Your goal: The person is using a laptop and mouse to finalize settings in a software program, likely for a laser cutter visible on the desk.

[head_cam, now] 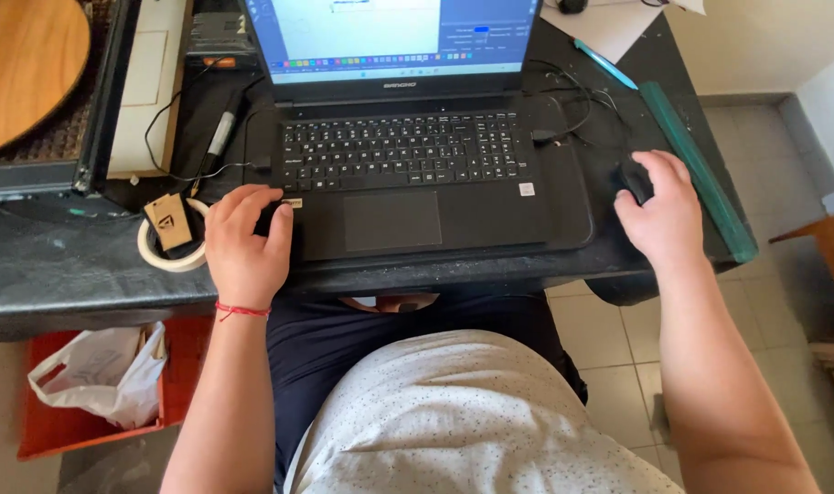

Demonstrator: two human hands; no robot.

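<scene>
Right hand point(662, 212) cupped over black mouse point(633, 180) on dark surface point(60, 265), right of laptop point(408, 174), fingers curled around it. Left hand point(245, 240) resting at laptop's front left corner, fingers bent on small dark object point(272, 218), kind unclear. Tape roll point(165, 252) just left.

White short-sleeved shirt point(463, 412), fine dark speckle all over. Dark navy trousers point(344, 343). Thin red cord bracelet point(242, 311) on left wrist, small knot with loose ends. Forearms bare; right wrist unadorned.
</scene>
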